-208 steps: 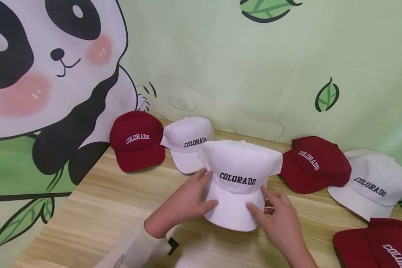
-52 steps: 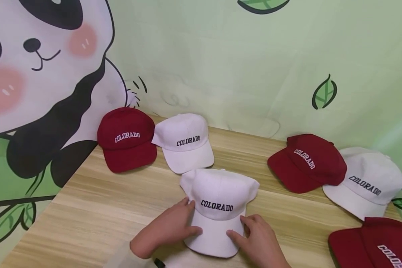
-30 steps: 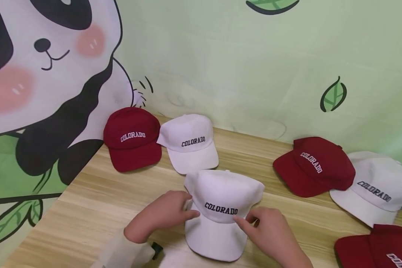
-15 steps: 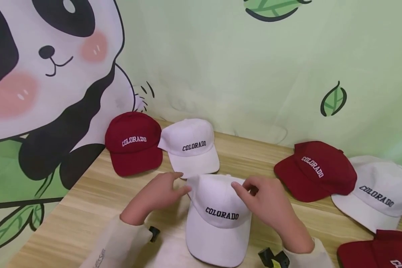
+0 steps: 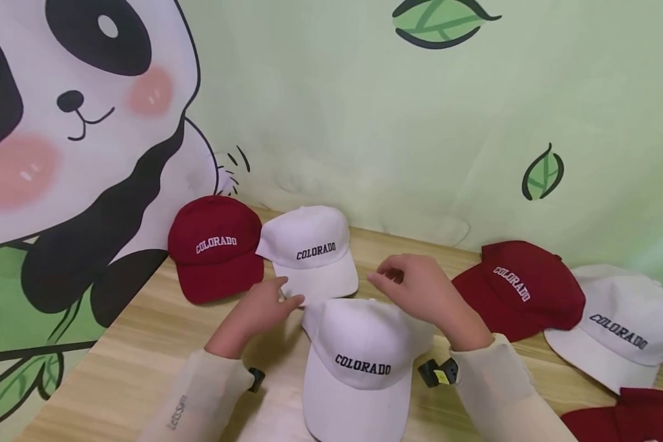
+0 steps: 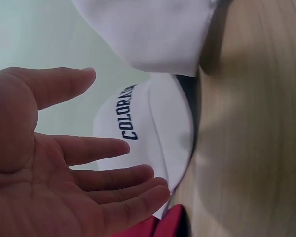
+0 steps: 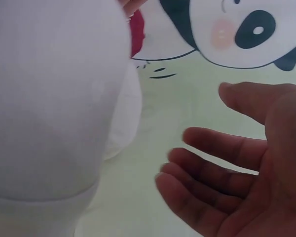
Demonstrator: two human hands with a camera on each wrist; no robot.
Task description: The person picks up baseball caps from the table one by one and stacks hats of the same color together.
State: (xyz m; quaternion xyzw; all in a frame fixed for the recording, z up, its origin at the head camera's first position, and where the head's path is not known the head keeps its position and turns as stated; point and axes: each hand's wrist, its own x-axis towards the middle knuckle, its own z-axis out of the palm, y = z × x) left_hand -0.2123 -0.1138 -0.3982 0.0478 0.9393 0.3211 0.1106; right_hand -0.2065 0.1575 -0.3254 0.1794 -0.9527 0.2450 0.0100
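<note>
A white baseball cap (image 5: 359, 344) with black COLORADO lettering sits on the wooden table in front of the person, its brim pointing toward them. Neither hand holds it. The left hand (image 5: 256, 310), fingers extended and thumb apart, is off the cap's left side, overlapping the brim of a second white cap (image 5: 315, 236) behind it. In the left wrist view the palm of the left hand (image 6: 64, 168) holds nothing. Beyond the near cap's back right hovers the right hand (image 5: 417, 285). Its fingers are loosely bent around nothing, as the right hand (image 7: 227, 173) shows in the right wrist view.
A dark red cap (image 5: 215, 245) stands at the back left, beside the second white cap. On the right are another red cap (image 5: 522, 282), a white cap (image 5: 621, 319) and a partly cut-off red cap (image 5: 624, 420). Behind the table (image 5: 160, 344) hangs a panda-print backdrop (image 5: 364, 123).
Earlier both hands held the near white cap by its brim, bringing it lower and closer on the table. They have let go and moved up along its sides toward the back.
</note>
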